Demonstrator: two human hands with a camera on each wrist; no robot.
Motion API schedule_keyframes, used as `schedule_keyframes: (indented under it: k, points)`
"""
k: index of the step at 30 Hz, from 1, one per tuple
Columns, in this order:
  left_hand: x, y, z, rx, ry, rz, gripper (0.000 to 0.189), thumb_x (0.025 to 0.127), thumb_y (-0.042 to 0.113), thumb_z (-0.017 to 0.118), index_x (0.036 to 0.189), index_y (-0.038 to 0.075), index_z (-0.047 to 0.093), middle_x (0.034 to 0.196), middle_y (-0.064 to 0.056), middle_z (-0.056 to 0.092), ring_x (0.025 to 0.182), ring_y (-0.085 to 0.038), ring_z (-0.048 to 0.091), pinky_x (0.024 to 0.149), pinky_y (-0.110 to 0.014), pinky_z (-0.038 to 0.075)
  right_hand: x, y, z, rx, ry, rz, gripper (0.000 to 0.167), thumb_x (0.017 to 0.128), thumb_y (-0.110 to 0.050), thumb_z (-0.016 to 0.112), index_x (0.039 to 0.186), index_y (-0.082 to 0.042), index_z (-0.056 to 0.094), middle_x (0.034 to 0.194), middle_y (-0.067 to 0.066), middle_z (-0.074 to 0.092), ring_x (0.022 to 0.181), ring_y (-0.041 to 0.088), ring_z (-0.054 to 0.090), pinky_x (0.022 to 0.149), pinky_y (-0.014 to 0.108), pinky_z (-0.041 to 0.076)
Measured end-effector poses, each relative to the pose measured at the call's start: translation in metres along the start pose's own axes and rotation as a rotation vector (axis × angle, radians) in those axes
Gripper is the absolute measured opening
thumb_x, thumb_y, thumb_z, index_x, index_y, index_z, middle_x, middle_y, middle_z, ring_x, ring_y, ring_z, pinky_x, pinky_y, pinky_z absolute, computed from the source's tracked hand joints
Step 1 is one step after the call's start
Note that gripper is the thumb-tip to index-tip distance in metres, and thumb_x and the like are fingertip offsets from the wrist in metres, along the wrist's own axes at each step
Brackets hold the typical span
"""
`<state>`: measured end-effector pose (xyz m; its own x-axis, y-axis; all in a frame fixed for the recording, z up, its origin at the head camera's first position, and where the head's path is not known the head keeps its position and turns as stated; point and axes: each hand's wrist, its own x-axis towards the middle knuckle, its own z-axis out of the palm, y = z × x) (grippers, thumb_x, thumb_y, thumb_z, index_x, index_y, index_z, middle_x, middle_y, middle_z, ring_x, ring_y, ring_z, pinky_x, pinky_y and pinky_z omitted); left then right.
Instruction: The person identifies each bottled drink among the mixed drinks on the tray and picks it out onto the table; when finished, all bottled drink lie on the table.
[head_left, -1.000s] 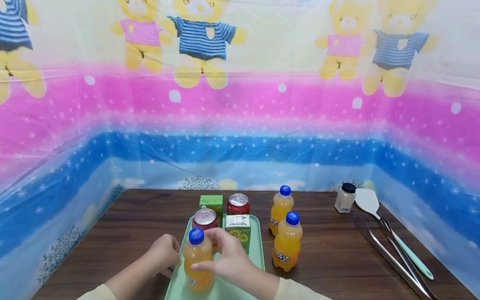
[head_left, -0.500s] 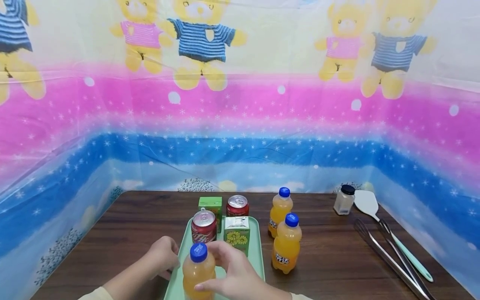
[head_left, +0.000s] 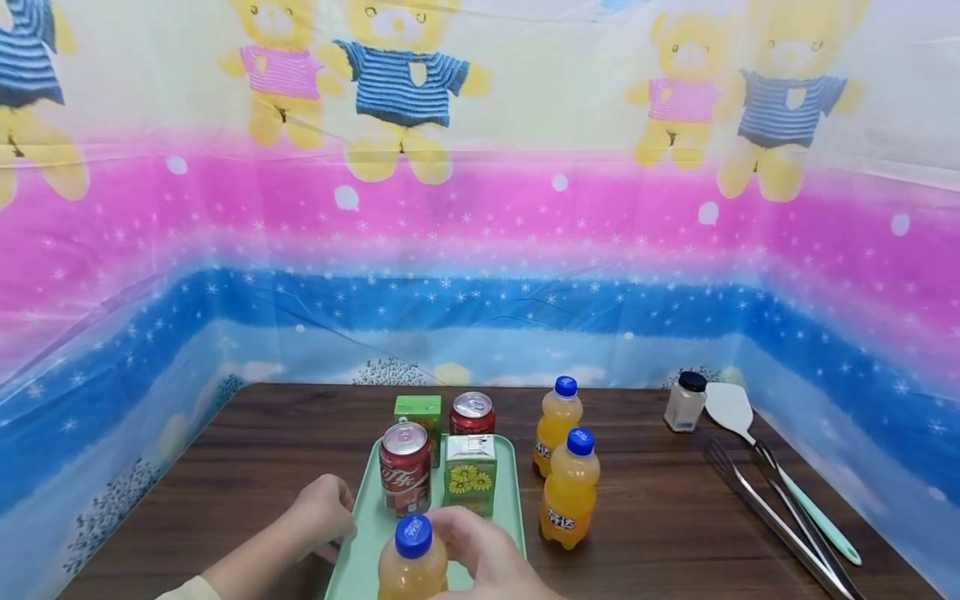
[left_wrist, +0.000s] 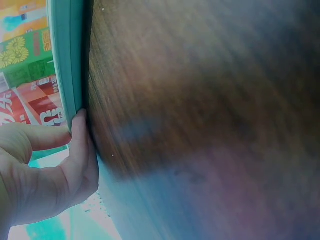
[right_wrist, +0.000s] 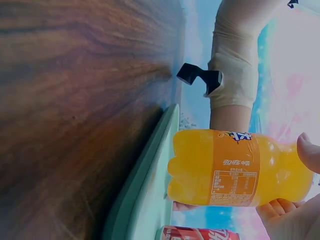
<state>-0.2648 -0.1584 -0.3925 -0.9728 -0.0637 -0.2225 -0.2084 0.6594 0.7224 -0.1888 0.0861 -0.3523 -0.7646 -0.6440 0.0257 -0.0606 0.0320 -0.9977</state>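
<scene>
My right hand (head_left: 491,558) grips an orange soda bottle (head_left: 412,571) with a blue cap, near the front of the pale green tray (head_left: 354,575). In the right wrist view the bottle (right_wrist: 235,172) looks upright over the tray (right_wrist: 145,195), its base at or just above the surface; I cannot tell if they touch. My left hand (head_left: 322,510) pinches the tray's left rim between thumb and fingers, as the left wrist view shows at the rim (left_wrist: 67,75). Behind the bottle, a red cola can (head_left: 406,471) and a green drink carton (head_left: 470,477) stand on the tray.
Another green carton (head_left: 418,408) and red can (head_left: 473,410) stand further back. Right of the tray are two orange soda bottles (head_left: 570,492). At the far right lie a white-headed spatula (head_left: 729,408) and metal utensils (head_left: 772,508), beside a black-lidded jar (head_left: 686,402).
My right hand has drawn the bottle toward me, to the tray's front, uncovering the red can behind it. The left hand stays at the tray's rim.
</scene>
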Motion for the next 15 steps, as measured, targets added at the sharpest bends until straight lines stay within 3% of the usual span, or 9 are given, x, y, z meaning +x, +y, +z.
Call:
schedule_keyframes:
  k: [8, 15]
  points:
    - [0.002, -0.001, 0.000, 0.008, -0.007, -0.014, 0.020, 0.070, -0.014, 0.065, 0.082, -0.006, 0.052, 0.073, -0.016, 0.054, 0.061, -0.023, 0.060, 0.047, -0.032, 0.056, -0.015, -0.004, -0.002, 0.020, 0.072, 0.028, 0.050, 0.083, -0.017, 0.070, 0.127, -0.010, 0.048, 0.123, 0.002, 0.056, 0.113, 0.022, 0.050, 0.099, 0.059, 0.036]
    - [0.002, -0.001, 0.000, -0.001, -0.008, -0.006, 0.021, 0.070, -0.014, 0.066, 0.084, -0.006, 0.052, 0.075, -0.016, 0.054, 0.062, -0.023, 0.061, 0.047, -0.032, 0.056, -0.027, -0.004, -0.010, 0.061, 0.110, 0.018, 0.047, 0.086, -0.019, 0.066, 0.128, -0.008, 0.048, 0.125, 0.006, 0.055, 0.116, 0.026, 0.049, 0.100, 0.057, 0.036]
